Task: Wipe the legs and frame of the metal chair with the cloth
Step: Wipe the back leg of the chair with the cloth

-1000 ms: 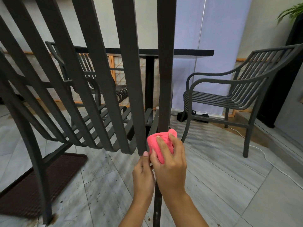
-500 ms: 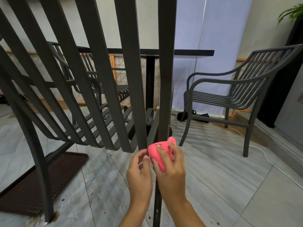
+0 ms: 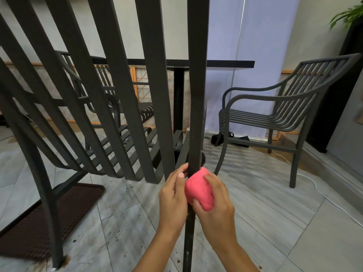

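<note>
A dark metal slatted chair [image 3: 110, 107] fills the left and centre of the view, seen from behind. Its right rear leg [image 3: 195, 95] runs straight down the middle. A bunched pink cloth [image 3: 199, 190] is pressed against that leg just below seat height. My right hand [image 3: 216, 205] is shut on the cloth from the right. My left hand [image 3: 173, 193] cups the leg from the left, its fingers curled around the bar and its thumb beside the cloth. The lower part of the leg [image 3: 189, 242] shows pale specks and grime.
A second metal armchair [image 3: 275, 116] stands at the right, a third [image 3: 110, 95] behind the slats. A black table [image 3: 225, 63] on a pedestal is beyond. A dark doormat [image 3: 39, 222] lies at lower left. A white cable [image 3: 324, 195] runs over the grey tiles.
Both hands and the cloth slid down the leg. My left hand moved up beside the cloth and closed around the leg.
</note>
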### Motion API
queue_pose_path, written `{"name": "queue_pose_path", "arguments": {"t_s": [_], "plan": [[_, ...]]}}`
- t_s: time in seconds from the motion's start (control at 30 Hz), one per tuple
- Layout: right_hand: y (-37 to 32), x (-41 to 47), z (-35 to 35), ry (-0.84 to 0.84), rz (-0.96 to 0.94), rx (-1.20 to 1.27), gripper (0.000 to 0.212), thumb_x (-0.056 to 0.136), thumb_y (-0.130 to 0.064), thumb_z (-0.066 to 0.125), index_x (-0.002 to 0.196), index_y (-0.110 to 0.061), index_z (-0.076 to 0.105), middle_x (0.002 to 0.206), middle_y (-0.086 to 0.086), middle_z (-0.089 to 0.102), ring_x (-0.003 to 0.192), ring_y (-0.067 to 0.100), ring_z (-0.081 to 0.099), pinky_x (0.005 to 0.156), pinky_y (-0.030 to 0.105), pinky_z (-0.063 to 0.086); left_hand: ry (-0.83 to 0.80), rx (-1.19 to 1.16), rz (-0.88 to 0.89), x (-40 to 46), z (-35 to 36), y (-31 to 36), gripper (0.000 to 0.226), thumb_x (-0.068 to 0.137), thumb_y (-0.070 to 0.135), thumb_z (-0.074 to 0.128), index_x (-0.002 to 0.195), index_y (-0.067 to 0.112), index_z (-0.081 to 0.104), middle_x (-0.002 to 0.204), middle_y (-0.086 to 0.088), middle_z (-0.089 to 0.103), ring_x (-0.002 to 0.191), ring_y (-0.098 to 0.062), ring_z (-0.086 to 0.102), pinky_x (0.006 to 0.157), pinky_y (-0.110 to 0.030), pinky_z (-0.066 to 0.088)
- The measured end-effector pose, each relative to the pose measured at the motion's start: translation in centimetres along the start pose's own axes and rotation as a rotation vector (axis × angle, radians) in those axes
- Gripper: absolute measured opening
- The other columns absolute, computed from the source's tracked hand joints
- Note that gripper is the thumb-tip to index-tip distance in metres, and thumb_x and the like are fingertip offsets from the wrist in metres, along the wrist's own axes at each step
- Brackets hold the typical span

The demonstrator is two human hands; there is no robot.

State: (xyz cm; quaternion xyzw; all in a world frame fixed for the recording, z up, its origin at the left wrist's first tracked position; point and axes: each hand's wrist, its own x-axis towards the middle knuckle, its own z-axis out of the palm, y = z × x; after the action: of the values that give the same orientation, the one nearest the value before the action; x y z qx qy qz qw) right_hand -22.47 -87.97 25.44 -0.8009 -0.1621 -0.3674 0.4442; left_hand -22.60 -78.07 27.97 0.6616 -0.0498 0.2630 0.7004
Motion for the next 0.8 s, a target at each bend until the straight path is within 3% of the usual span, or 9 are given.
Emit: {"name": "queue_pose_path", "arguments": {"t_s": [0.13,0.23,0.37,0.43,0.5,0.63,0.8], "plan": [[-1.7,1.3,-2.0,0.077,-0.092,-0.065,0.065,0.064,0.003,0.080,0.123,-0.013,0.057,0.129,0.009,0.046,0.116,0.009,0.042,0.088,0.006,0.037,-0.024,-0.066,-0.024,0.0,-0.1,-0.4,0.035,0.092,0.046,0.036,0.113,0.038,0.063,0.122,0.010,0.062,0.116,-0.005,0.056,0.102,-0.035,0.044],[-3.9,3.1,-2.7,0.102,-0.182,-0.085,0.062,0.067,0.000,0.079,0.123,-0.012,0.056,0.124,0.010,0.046,0.110,0.004,0.040,0.085,0.000,0.036,-0.007,-0.088,-0.034,0.0,0.0,-0.3,0.035,0.097,0.038,0.034,0.114,0.032,0.064,0.118,0.003,0.066,0.113,-0.011,0.059,0.100,-0.038,0.046],[-7.0,5.5,-2.5,0.123,-0.321,-0.173,0.047,0.072,-0.006,0.075,0.116,-0.009,0.059,0.120,0.013,0.051,0.103,0.023,0.053,0.078,0.028,0.053,-0.009,-0.079,-0.020,-0.1,0.0,-0.2,0.037,0.101,0.025,0.031,0.113,0.015,0.065,0.110,-0.006,0.068,0.108,-0.017,0.062,0.096,-0.041,0.048],[-8.0,6.7,-2.0,0.127,-0.341,-0.243,0.042,0.072,-0.004,0.073,0.112,-0.005,0.061,0.119,0.018,0.052,0.099,0.032,0.055,0.073,0.037,0.055,-0.010,-0.057,-0.004,-0.1,0.0,-0.1,0.038,0.102,0.019,0.029,0.110,0.006,0.064,0.105,-0.010,0.068,0.103,-0.019,0.064,0.094,-0.042,0.049],[-8.5,7.4,-1.4,0.094,-0.340,-0.326,0.042,0.073,-0.005,0.071,0.113,-0.003,0.061,0.121,0.018,0.052,0.098,0.033,0.053,0.073,0.039,0.052,-0.003,-0.053,-0.010,-0.1,-0.1,-0.1,0.037,0.102,0.017,0.029,0.108,0.003,0.063,0.100,-0.010,0.068,0.096,-0.018,0.064,0.090,-0.041,0.050],[-8.0,7.3,-0.2,0.060,-0.363,-0.539,0.043,0.072,-0.006,0.072,0.113,0.000,0.062,0.116,0.011,0.061,0.092,0.033,0.054,0.071,0.038,0.052,-0.012,-0.087,-0.024,-0.2,-0.1,-0.2,0.031,0.102,0.014,0.034,0.103,0.009,0.065,0.093,-0.005,0.071,0.090,-0.014,0.066,0.075,-0.024,0.051],[-6.5,5.7,0.3,0.064,-0.388,-0.609,0.047,0.064,-0.005,0.082,0.108,0.001,0.066,0.108,0.012,0.066,0.088,0.033,0.060,0.066,0.041,0.055,-0.007,-0.077,-0.064,-0.3,-0.3,-0.8,0.035,0.103,0.018,0.031,0.107,0.010,0.065,0.097,-0.006,0.071,0.095,-0.017,0.067,0.082,-0.032,0.052]]}}
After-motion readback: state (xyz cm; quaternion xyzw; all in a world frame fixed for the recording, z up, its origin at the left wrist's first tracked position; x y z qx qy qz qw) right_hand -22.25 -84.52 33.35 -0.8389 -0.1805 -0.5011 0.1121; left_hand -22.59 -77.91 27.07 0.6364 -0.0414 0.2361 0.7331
